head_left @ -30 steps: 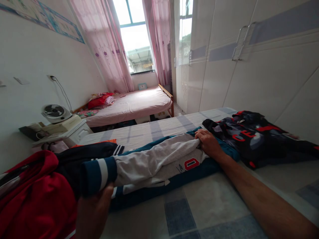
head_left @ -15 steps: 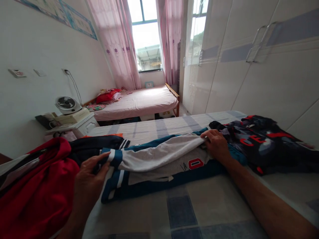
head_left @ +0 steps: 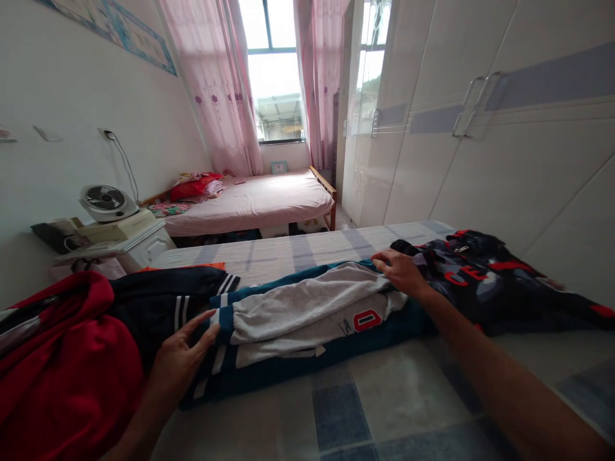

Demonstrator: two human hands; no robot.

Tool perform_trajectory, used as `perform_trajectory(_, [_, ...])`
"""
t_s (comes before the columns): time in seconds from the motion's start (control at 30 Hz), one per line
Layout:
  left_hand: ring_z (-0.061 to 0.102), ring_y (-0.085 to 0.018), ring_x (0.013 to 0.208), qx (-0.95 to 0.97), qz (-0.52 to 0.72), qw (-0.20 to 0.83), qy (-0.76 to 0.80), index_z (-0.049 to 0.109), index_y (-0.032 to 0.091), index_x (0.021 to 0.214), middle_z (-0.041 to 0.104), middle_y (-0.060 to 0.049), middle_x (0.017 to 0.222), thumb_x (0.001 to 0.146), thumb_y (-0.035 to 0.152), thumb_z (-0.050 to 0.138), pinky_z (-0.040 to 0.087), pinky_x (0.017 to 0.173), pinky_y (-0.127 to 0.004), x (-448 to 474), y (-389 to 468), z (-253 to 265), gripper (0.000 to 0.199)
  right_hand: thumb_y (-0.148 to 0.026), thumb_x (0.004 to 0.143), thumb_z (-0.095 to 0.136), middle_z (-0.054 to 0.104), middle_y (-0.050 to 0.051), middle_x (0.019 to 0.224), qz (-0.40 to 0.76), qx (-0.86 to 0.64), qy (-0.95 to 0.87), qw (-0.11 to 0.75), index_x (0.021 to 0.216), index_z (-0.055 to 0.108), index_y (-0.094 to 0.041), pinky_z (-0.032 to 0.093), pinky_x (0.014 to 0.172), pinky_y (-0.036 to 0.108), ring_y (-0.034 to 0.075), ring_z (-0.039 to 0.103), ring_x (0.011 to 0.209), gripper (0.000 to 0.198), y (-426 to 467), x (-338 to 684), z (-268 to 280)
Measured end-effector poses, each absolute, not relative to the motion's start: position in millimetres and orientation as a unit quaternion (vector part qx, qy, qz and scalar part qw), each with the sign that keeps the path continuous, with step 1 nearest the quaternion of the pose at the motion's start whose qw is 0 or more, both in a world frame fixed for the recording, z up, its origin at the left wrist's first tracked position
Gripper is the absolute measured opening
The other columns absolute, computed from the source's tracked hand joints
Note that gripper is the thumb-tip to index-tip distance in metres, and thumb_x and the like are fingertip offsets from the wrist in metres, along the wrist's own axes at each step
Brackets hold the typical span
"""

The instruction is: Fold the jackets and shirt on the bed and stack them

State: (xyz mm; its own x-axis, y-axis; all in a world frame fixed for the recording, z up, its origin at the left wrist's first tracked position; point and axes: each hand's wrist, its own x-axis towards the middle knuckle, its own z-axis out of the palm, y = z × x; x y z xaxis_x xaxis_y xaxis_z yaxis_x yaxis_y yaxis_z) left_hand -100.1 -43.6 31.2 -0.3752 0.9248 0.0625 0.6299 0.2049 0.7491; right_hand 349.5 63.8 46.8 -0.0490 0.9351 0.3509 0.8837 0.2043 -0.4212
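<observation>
A grey and teal sweatshirt (head_left: 307,299) with a red patch lies folded into a long strip on the bed. Its grey sleeve rests lengthwise along the top, with the teal, white-striped cuff to the left. My left hand (head_left: 185,349) is at that cuff, thumb and forefinger apart and touching its edge. At the sleeve's other end, my right hand (head_left: 402,272) has its fingers loosely extended over the fabric; the undersides of those fingers are partly hidden.
A red jacket (head_left: 81,358) and a navy striped garment (head_left: 163,291) lie on the left. A dark patterned garment (head_left: 466,272) is on the right. Beyond the checked bedspread (head_left: 341,410) are a second bed (head_left: 259,198), a fan (head_left: 108,202) on a cabinet, and a white wardrobe (head_left: 504,173).
The sleeve has settled lower and flatter over the sweatshirt. Both hands have loosened from their pinch on it. The view has shifted slightly to the right.
</observation>
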Motion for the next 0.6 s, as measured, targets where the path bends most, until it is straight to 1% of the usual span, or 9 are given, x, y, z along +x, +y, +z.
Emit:
perform_trajectory(0.07, [0.067,-0.029,0.097,0.476,0.407,0.271,0.731,0.065,0.024,0.118,0.072,-0.007,0.108,0.064,0.054,0.067,0.055,0.079,-0.035,-96.8,-37.1,30.9,0.062,-0.032,0.084,0.051,0.067,0.008,0.109,0.037,-0.612,-0.761,0.211,0.103,0.069,-0.019,0.041,0.089,0.027,0.02,0.059,0.103,0.029,75.1,337.4,41.6])
perform_trajectory(0.1, [0.067,-0.028,0.095,0.456,0.431,0.297,0.719,0.065,0.023,0.118,0.072,-0.007,0.107,0.062,0.051,0.07,0.056,0.077,-0.033,-95.0,-35.3,31.6,0.062,-0.032,0.083,0.054,0.067,0.007,0.108,0.037,-0.608,-0.773,0.178,0.101,0.069,-0.019,0.041,0.089,0.027,0.02,0.058,0.103,0.027,80.5,332.1,38.4])
perform_trajectory(0.17, [0.068,-0.026,0.094,0.431,0.477,0.344,0.685,0.066,0.024,0.116,0.072,-0.005,0.108,0.059,0.046,0.075,0.057,0.074,-0.031,-90.5,-35.0,35.1,0.061,-0.027,0.081,0.056,0.069,0.006,0.101,0.04,-0.605,-0.783,0.141,0.092,0.071,-0.02,0.041,0.087,0.027,0.02,0.059,0.1,0.02,90.7,324.8,33.9])
perform_trajectory(0.23, [0.068,-0.024,0.094,0.415,0.529,0.372,0.64,0.067,0.025,0.114,0.072,-0.004,0.109,0.057,0.042,0.079,0.057,0.073,-0.027,-85.6,-37.4,40.3,0.06,-0.023,0.081,0.054,0.07,0.004,0.095,0.042,-0.609,-0.779,0.142,0.085,0.071,-0.021,0.04,0.084,0.026,0.019,0.06,0.095,0.017,101.7,323.6,35.3])
perform_trajectory(0.27, [0.068,-0.023,0.094,0.407,0.557,0.383,0.615,0.067,0.025,0.114,0.072,-0.003,0.108,0.057,0.041,0.08,0.057,0.074,-0.027,-83.4,-38.9,42.5,0.06,-0.023,0.083,0.052,0.07,0.004,0.096,0.039,-0.616,-0.772,0.149,0.086,0.07,-0.02,0.04,0.083,0.025,0.018,0.06,0.094,0.019,108.0,325.1,38.1])
perform_trajectory(0.33, [0.068,-0.023,0.095,0.395,0.594,0.405,0.573,0.065,0.027,0.117,0.073,-0.001,0.106,0.058,0.041,0.08,0.057,0.077,-0.028,-80.5,-40.5,44.0,0.063,-0.024,0.087,0.046,0.069,0.006,0.102,0.032,-0.637,-0.752,0.166,0.096,0.067,-0.018,0.04,0.082,0.025,0.018,0.06,0.095,0.024,122.0,330.4,45.7])
perform_trajectory(0.4, [0.067,-0.025,0.099,0.404,0.581,0.413,0.573,0.063,0.027,0.12,0.073,-0.002,0.107,0.061,0.041,0.078,0.056,0.084,-0.033,-80.9,-39.6,40.3,0.062,-0.025,0.089,0.042,0.068,0.008,0.106,0.029,-0.658,-0.732,0.175,0.102,0.064,-0.017,0.04,0.081,0.025,0.018,0.06,0.097,0.027,135.4,335.1,51.0])
perform_trajectory(0.5, [0.06,-0.028,0.113,0.448,0.5,0.359,0.649,0.068,0.026,0.114,0.07,-0.003,0.114,0.064,0.04,0.073,0.047,0.098,-0.039,-87.3,-34.3,27.5,0.051,-0.026,0.088,0.046,0.07,0.009,0.101,0.043,-0.678,-0.717,0.155,0.1,0.065,-0.017,0.04,0.076,0.025,0.018,0.061,0.093,0.024,146.6,336.1,48.3])
perform_trajectory(0.6, [0.057,-0.028,0.117,0.445,0.469,0.316,0.695,0.067,0.028,0.114,0.069,-0.002,0.118,0.071,0.042,0.065,0.043,0.102,-0.041,-94.6,-28.9,18.9,0.046,-0.031,0.089,0.045,0.07,0.01,0.098,0.052,-0.691,-0.709,0.132,0.101,0.065,-0.016,0.04,0.071,0.026,0.019,0.063,0.088,0.027,145.3,333.0,38.6])
